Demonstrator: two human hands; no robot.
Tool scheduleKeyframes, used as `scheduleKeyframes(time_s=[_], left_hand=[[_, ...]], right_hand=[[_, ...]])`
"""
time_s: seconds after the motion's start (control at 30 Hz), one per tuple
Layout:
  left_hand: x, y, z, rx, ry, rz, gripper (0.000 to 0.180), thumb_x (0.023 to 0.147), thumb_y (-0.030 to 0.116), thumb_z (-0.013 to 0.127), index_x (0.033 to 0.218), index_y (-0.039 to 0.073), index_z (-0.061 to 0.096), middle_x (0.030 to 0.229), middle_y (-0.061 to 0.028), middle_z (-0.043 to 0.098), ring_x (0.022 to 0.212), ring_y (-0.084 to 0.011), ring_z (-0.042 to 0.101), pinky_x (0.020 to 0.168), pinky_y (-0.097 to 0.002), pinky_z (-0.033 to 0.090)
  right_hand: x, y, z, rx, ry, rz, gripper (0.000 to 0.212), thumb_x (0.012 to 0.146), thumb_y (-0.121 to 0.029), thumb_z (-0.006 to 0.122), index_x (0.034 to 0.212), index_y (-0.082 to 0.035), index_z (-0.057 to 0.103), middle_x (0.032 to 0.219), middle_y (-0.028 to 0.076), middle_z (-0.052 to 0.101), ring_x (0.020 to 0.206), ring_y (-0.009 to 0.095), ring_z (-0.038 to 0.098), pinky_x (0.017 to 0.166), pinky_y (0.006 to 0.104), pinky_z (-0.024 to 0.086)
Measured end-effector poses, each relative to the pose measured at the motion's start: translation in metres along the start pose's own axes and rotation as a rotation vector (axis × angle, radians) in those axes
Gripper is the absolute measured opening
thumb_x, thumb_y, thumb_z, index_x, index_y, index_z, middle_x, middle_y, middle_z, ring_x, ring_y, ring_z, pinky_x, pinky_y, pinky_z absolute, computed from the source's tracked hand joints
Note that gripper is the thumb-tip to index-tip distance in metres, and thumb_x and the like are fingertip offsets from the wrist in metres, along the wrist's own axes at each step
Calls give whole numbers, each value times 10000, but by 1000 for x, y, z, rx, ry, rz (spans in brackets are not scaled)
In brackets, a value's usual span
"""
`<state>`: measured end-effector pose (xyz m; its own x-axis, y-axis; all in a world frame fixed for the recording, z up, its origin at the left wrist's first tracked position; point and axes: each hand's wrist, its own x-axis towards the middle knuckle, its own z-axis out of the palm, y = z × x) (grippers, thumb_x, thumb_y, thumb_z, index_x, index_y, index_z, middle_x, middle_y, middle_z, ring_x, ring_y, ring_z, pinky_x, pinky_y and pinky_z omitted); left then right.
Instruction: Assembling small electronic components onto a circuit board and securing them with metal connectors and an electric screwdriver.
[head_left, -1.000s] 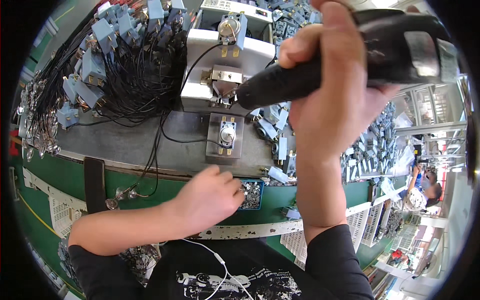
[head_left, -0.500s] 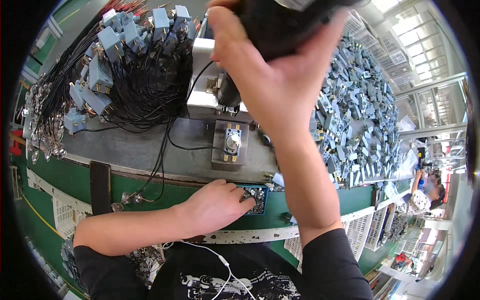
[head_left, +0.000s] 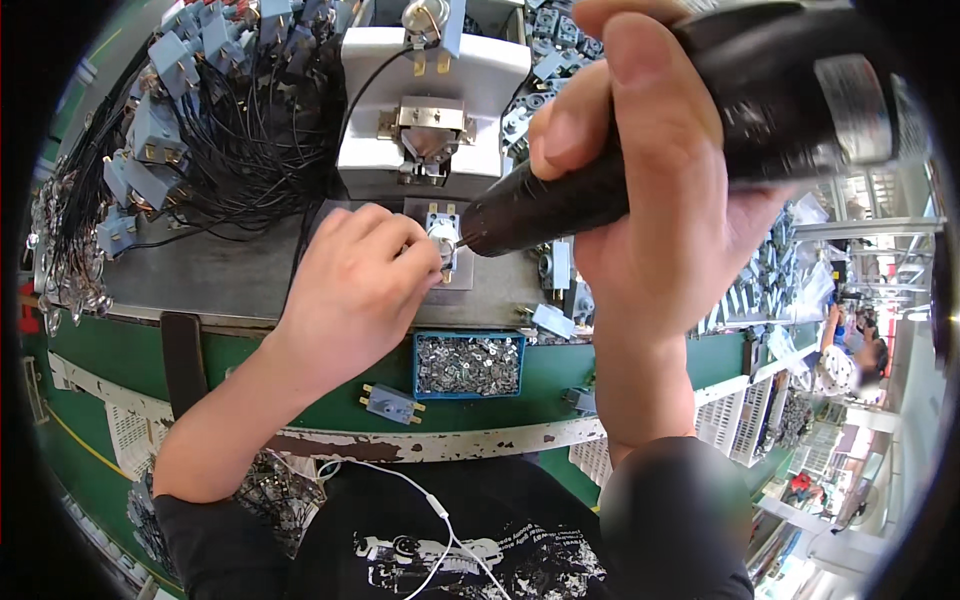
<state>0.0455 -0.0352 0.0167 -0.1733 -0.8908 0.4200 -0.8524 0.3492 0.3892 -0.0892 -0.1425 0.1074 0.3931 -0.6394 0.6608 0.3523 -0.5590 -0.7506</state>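
Note:
My right hand (head_left: pixel 670 190) grips a black power screwdriver (head_left: pixel 770 100), tilted so that its narrow end points down to the left. Its tip is at a small grey switch-like part (head_left: pixel 443 222) with brass tabs, which sits on a metal block (head_left: pixel 462 274). My left hand (head_left: pixel 355 275) reaches in from the left, thumb and fingers pinched against the near side of that part. Whatever is between those fingertips is hidden. Nearer to me, a blue tray (head_left: pixel 417 368) holds many small metal pieces.
Beyond the block stands a white fixture (head_left: pixel 370 75) with a metal clamp. Black wires (head_left: pixel 240 180) with grey-blue housings are heaped on the left. One loose housing (head_left: pixel 391 404) lies beside the tray, another (head_left: pixel 552 321) on the bench edge. Similar parts are piled right; a person (head_left: pixel 840 365) is farther off.
My left hand has gone from the blue tray up to the part on the block. My right hand has brought the screwdriver down to it. The fixture's clamp has come into sight.

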Motion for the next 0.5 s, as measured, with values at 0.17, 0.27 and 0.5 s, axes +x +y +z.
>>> scheduleKeyframes(time_s=[0.17,0.27,0.5], left_hand=[[2,-5,2,-1,-4,-14,204,794,164,808,896,101,644,914,-27,629,915,-253,609,793,-407,455],[3,-4,4,-1,-18,-42,236,796,174,811,930,104,630,916,-32,630,920,-255,613,794,-408,458],[4,-4,3,-10,-48,-78,312,818,212,807,1017,102,593,939,-43,628,939,-264,614,812,-415,459]], right_hand=[[-11,-14,4,35,124,54,523,934,8,703,1394,15,454,965,150,696,662,145,640,617,298,556],[-12,-16,6,59,196,72,523,955,-9,682,1420,16,446,931,158,700,599,148,630,587,307,553],[-18,-4,11,178,135,22,993,965,21,657,1655,-151,-36,1035,173,698,605,142,641,581,287,547]])
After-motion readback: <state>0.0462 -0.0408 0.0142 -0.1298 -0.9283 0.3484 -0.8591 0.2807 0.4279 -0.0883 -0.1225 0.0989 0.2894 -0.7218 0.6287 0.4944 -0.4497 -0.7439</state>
